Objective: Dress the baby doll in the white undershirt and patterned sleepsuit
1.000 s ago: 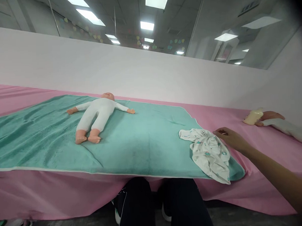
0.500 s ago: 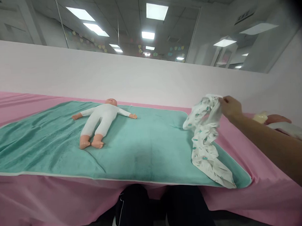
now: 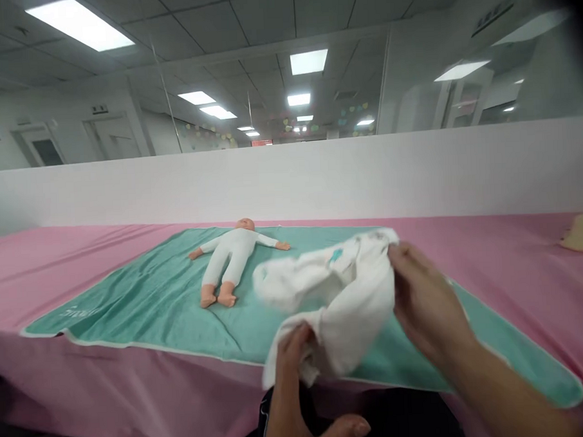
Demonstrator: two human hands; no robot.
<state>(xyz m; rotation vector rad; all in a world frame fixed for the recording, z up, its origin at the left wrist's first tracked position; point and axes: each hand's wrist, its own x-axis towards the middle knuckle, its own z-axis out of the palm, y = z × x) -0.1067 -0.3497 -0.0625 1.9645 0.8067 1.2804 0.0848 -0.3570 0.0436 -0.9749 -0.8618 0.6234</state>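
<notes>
Now garment point(image 3: 343, 293) lifted off mat point(image 3: 155, 302); left hand point(image 3: 292, 354) joined right hand point(image 3: 423, 303), both gripping it.

a pink-covered table point(image 3: 56, 267) spreads under and past the left hand point(image 3: 291, 373) and right hand point(image 3: 425, 303). beyond them stands a low white partition wall point(image 3: 290, 180), glass panels point(image 3: 411, 91) above it, lit ceiling panels point(image 3: 308, 61) overhead.

Bright, even light from ceiling panels point(image 3: 80, 25), which blow out to white. Shadows soft and faint. Motion blur on white garment point(image 3: 333, 294) and right hand point(image 3: 425, 303); doll point(image 3: 232, 256) fairly sharp. Dark vignette at upper right corner. Straight lines bend near the edges.
</notes>
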